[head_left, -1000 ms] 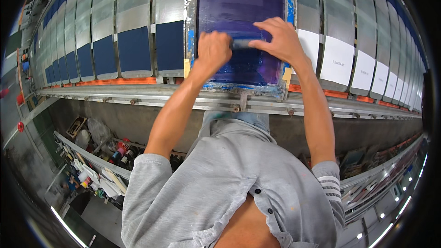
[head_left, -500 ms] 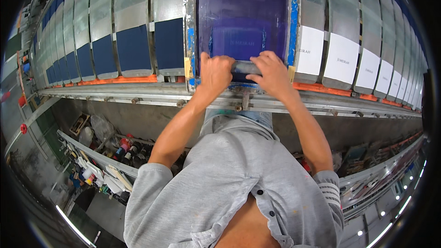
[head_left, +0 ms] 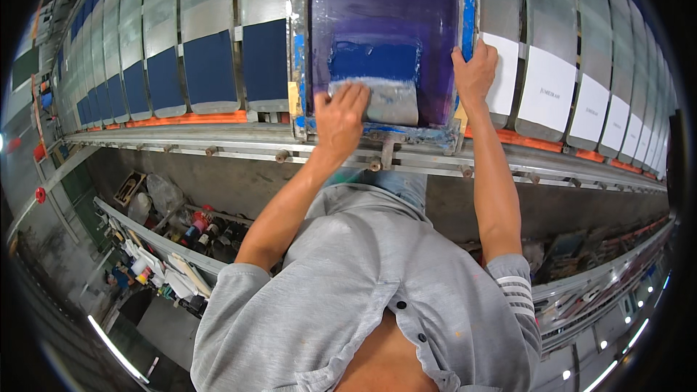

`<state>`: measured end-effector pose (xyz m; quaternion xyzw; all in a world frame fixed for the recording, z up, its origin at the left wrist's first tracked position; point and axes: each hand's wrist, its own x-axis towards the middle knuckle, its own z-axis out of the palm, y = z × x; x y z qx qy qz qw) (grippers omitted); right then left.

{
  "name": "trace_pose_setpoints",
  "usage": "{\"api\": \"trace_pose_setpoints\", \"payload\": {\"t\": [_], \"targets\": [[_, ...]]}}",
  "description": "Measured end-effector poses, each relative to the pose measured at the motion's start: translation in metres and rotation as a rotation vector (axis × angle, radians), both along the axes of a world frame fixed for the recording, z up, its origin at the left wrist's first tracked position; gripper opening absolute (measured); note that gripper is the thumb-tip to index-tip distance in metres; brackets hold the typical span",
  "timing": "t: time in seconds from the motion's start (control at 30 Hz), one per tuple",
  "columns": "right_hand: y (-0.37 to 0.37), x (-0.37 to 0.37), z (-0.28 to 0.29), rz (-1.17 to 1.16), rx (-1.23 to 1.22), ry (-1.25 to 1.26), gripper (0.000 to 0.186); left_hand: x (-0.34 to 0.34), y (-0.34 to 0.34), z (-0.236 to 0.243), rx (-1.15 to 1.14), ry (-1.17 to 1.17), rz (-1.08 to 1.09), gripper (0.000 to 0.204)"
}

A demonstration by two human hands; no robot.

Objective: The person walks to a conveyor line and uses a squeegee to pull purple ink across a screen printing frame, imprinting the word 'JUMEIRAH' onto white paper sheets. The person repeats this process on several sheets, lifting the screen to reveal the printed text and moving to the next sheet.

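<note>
My left hand (head_left: 340, 120) is closed on the left part of a grey squeegee (head_left: 392, 103) at the near end of a screen printing frame (head_left: 468, 3). The squeegee leans, its broad face showing. Just beyond it, a wet blue ink patch (head_left: 376, 62) lies on the purple screen mesh (head_left: 385, 7). My right hand (head_left: 476, 72) is off the squeegee and grips the frame's right rail, fingers curled over it; its thumb is on the inner side. Beside that hand, a white fabric piece (head_left: 502, 76) is partly hidden by the frame and hand.
Long grey boards carry navy fabric pieces (head_left: 209, 72) to the left and white pieces with small dark print (head_left: 548, 91) to the right. A metal rail (head_left: 239, 147) with knobs runs along the near edge. Bottles and tools crowd a low shelf (head_left: 163, 243) at lower left.
My right hand has left the squeegee and moved right onto the frame's rail. The squeegee has tipped, its broad face now showing, and brighter blue ink shows beyond it.
</note>
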<state>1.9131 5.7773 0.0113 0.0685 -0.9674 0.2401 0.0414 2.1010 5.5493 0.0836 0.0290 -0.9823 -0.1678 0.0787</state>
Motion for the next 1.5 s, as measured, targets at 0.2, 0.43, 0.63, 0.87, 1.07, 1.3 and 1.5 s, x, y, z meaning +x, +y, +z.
{"api": "trace_pose_setpoints", "payload": {"t": [0.2, 0.43, 0.63, 0.87, 1.07, 1.3, 1.5], "targets": [[-0.003, -0.01, 0.041, 0.085, 0.031, 0.134, 0.051, 0.017, -0.023, 0.024, 0.176, -0.004, -0.001, 0.043], [-0.15, 0.05, 0.076, 0.047, -0.002, 0.206, 0.059, 0.065, -0.163, 0.04, 0.087, 0.019, 0.015, 0.05], [-0.334, 0.131, 0.083, 0.017, -0.141, 0.151, 0.055, 0.14, -0.342, 0.039, 0.006, 0.014, -0.002, 0.058], [-0.41, 0.169, 0.063, -0.052, -0.108, -0.039, 0.053, 0.199, -0.419, 0.032, 0.213, 0.098, 0.209, 0.047], [-0.401, 0.177, 0.03, -0.069, -0.086, -0.101, 0.05, 0.181, -0.463, 0.034, 0.566, -0.122, 0.736, 0.035], [-0.367, 0.198, 0.025, 0.102, -0.109, 0.04, 0.047, 0.156, -0.517, 0.003, 1.056, -0.32, 0.802, 0.048], [-0.273, 0.261, 0.077, 0.088, -0.399, -0.083, 0.046, 0.173, -0.545, -0.035, 0.897, -0.173, 0.927, 0.058]]}}
